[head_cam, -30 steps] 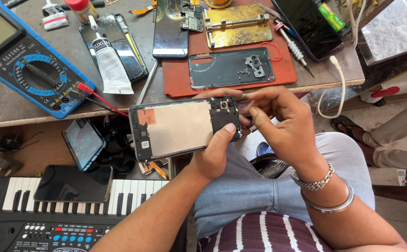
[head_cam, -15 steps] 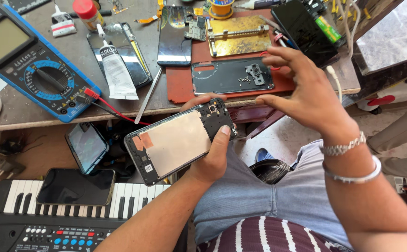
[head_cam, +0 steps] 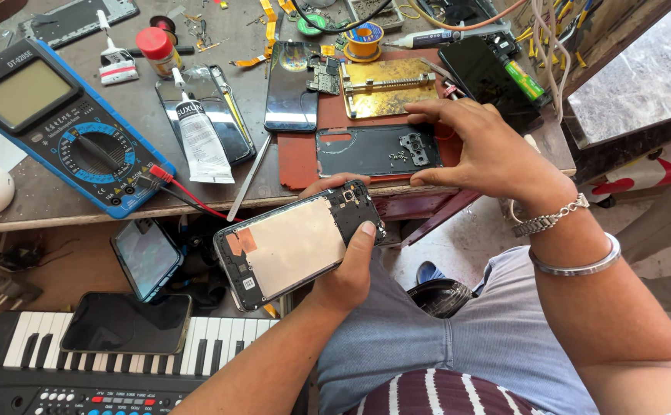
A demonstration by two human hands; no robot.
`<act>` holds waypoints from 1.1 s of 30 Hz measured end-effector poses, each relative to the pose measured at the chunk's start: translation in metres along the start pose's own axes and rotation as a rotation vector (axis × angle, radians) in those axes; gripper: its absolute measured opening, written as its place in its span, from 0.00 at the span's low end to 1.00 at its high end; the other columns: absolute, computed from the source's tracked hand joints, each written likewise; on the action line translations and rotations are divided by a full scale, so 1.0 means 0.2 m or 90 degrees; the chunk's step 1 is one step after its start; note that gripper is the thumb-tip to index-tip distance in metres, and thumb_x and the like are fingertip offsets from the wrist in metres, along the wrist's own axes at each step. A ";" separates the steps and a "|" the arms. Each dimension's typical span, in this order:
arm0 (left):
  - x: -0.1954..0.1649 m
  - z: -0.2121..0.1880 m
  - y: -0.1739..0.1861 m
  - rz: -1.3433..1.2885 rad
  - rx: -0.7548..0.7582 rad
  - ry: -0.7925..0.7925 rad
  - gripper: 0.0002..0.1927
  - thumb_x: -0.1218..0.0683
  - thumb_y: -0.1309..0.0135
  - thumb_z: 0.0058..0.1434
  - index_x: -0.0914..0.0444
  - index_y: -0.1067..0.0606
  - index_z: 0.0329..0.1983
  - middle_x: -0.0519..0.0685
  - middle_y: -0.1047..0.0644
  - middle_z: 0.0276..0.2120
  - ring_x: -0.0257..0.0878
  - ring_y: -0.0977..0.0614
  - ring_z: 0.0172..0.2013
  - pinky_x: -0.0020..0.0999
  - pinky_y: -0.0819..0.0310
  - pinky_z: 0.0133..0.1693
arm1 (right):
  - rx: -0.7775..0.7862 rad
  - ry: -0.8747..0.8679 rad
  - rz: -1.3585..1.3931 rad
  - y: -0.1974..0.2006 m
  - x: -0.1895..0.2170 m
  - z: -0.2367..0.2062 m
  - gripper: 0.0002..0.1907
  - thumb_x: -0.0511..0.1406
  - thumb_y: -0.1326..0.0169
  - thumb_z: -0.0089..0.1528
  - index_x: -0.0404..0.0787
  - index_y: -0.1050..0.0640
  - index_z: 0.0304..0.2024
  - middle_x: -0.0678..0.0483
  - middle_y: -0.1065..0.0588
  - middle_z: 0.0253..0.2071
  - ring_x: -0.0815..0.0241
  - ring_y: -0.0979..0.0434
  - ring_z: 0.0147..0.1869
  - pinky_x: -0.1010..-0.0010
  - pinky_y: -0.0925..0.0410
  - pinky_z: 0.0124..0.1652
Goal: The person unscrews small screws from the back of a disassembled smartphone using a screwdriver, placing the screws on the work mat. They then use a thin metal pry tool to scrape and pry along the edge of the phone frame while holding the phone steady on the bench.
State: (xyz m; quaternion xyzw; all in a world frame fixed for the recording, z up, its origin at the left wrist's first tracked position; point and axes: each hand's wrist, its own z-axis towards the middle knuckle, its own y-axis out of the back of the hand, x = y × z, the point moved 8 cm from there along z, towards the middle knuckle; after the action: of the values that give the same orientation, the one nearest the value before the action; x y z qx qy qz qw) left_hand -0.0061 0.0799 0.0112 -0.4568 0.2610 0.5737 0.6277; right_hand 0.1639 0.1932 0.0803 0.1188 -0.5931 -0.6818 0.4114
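My left hand (head_cam: 348, 265) grips an opened phone (head_cam: 293, 244) by its lower end, back cover off, a pale metal plate and dark camera board showing. It is held over my lap, just below the table edge. My right hand (head_cam: 483, 146) reaches forward over the red mat (head_cam: 300, 156), thumb and fingers spread around the right end of a dark phone back cover (head_cam: 375, 150) that lies on the mat with small screws on it. Whether the fingers touch the cover is unclear.
A blue multimeter (head_cam: 63, 127) with red lead, a glue tube (head_cam: 198, 137), several phones (head_cam: 291, 75), a brass holder plate (head_cam: 387, 84) and solder spool crowd the bench. Below the bench are two phones (head_cam: 146, 256) and a keyboard (head_cam: 105, 361).
My right hand left the opened phone and moved up and forward to the back cover on the red mat. The left hand kept hold of the phone, tilting it slightly.
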 end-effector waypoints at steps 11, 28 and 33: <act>-0.01 0.00 0.00 -0.019 -0.001 0.014 0.28 0.62 0.51 0.61 0.68 0.39 0.65 0.56 0.27 0.58 0.40 0.25 0.56 0.35 0.31 0.62 | -0.042 -0.066 0.070 0.02 0.00 -0.01 0.43 0.44 0.26 0.45 0.43 0.27 0.61 0.52 0.22 0.54 0.51 0.26 0.60 0.62 0.34 0.60; -0.05 0.00 0.05 -0.042 -0.061 0.000 0.28 0.61 0.51 0.59 0.68 0.37 0.64 0.55 0.28 0.57 0.40 0.25 0.56 0.33 0.32 0.62 | -0.161 -0.079 0.032 -0.08 0.21 0.18 0.34 0.47 0.25 0.48 0.38 0.23 0.50 0.50 0.25 0.47 0.52 0.24 0.51 0.60 0.31 0.52; -0.06 0.00 0.08 -0.016 -0.099 -0.013 0.27 0.61 0.51 0.61 0.68 0.37 0.64 0.54 0.29 0.57 0.40 0.27 0.58 0.34 0.33 0.65 | -0.211 -0.061 -0.004 -0.16 0.32 0.23 0.31 0.49 0.26 0.49 0.41 0.24 0.45 0.52 0.25 0.43 0.51 0.25 0.46 0.58 0.34 0.49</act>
State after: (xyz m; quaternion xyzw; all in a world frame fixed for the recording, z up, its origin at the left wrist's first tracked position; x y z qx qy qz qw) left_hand -0.0245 0.0721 0.0168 -0.5014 0.2036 0.5892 0.6000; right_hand 0.0792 0.1797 0.0850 0.0187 -0.4911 -0.7765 0.3944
